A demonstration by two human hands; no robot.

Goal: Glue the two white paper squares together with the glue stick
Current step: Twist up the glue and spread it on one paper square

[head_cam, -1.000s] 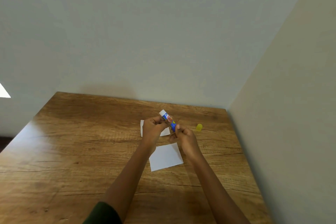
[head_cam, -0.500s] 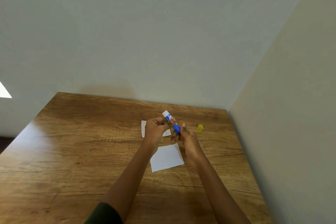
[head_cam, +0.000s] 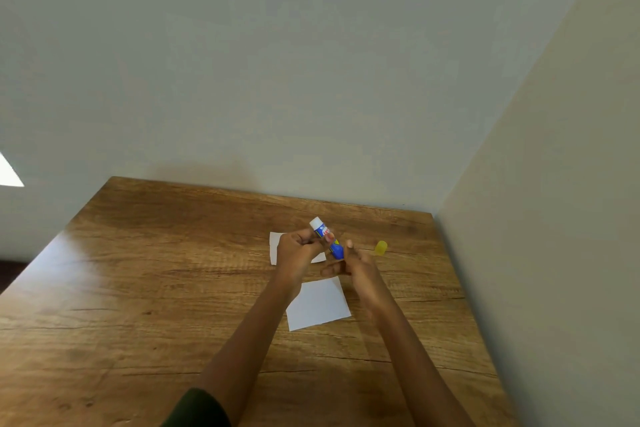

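Note:
My left hand (head_cam: 296,251) grips the upper part of a blue glue stick (head_cam: 327,237), which tilts with its white tip up and to the left. My right hand (head_cam: 356,265) pinches the stick's lower end with its fingertips. Both hands hover above the table. One white paper square (head_cam: 318,303) lies flat on the wood below my wrists. A second white paper square (head_cam: 275,248) lies farther back, mostly hidden behind my left hand.
A yellow glue cap (head_cam: 381,248) stands on the wooden table (head_cam: 156,288) just right of my right hand. Walls close the table's far side and right side. The table's left edge runs diagonally at the left.
The glue stick has slid slightly right and down in my hands, and my right fingers have shifted along its lower end. Papers and cap have not moved.

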